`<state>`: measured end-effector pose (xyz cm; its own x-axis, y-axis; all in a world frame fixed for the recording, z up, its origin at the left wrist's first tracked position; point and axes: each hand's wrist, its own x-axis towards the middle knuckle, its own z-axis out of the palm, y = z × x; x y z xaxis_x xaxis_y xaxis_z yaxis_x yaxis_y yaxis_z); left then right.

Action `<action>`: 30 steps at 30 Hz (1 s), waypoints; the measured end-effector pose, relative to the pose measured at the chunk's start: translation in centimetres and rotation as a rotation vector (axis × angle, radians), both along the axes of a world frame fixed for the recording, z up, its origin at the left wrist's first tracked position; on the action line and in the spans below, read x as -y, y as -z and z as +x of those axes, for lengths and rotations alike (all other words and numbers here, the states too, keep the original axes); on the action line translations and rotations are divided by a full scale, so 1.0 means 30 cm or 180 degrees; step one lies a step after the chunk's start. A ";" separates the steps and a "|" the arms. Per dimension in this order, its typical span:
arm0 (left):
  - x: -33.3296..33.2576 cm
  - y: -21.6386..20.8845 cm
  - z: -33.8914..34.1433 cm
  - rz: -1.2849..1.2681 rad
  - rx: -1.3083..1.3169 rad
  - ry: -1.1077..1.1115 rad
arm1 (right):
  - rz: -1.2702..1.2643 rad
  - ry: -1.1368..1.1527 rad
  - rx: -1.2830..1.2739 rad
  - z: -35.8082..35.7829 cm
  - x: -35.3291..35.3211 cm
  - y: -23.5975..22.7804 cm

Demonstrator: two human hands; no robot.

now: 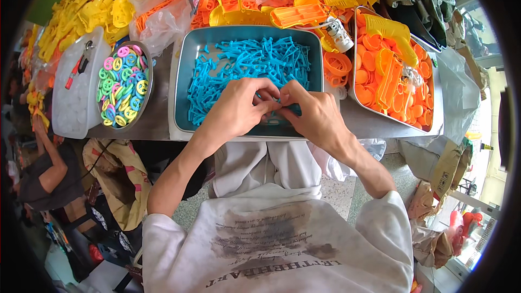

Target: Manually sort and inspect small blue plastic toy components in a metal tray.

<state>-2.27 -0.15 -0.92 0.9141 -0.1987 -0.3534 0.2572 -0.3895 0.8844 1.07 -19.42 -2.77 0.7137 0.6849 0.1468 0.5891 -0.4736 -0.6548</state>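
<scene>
From where I stand, the fingertips of the left hand and right hand are drawn together; whether something is pinched between them I cannot tell, since the fingers cover it. They work over the near side of a metal tray, where blue plastic pieces lie heaped. I judge the step to be close handling of small parts; the next move would call for a precise fingertip hold. Further out, a bowl of colourful wheel-like rings sits left, a tray of orange pieces right.
</scene>
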 end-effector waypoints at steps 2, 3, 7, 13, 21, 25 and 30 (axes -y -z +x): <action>0.010 -0.007 0.000 -0.0067 0.0088 -0.0111 | -0.0012 -0.0012 -0.0001 0.005 -0.003 -0.003; 0.014 -0.008 0.000 -0.0139 0.0177 -0.0217 | -0.0027 -0.0020 -0.0001 0.007 -0.004 -0.003; 0.000 0.005 -0.002 0.0131 0.0273 0.0165 | 0.0068 -0.0063 0.0007 0.015 -0.015 0.003; -0.001 0.006 0.002 0.0063 0.0290 -0.0072 | 0.0000 -0.0160 0.0030 0.026 -0.044 -0.011; -0.004 0.032 0.012 0.0754 0.0774 -0.0043 | -0.0204 -0.0078 0.0061 0.004 -0.055 -0.029; -0.008 0.022 0.025 0.0426 0.0269 -0.0189 | -0.0499 -0.0035 0.0135 0.010 -0.051 -0.056; -0.005 0.022 0.035 0.0645 0.0308 -0.0042 | -0.0563 -0.0092 0.0210 0.026 -0.066 -0.063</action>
<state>-1.24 0.00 -1.57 0.9478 -0.1203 -0.2953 0.1812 -0.5591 0.8091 1.85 -17.45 -0.89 0.6861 0.7243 0.0681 0.6431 -0.5601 -0.5221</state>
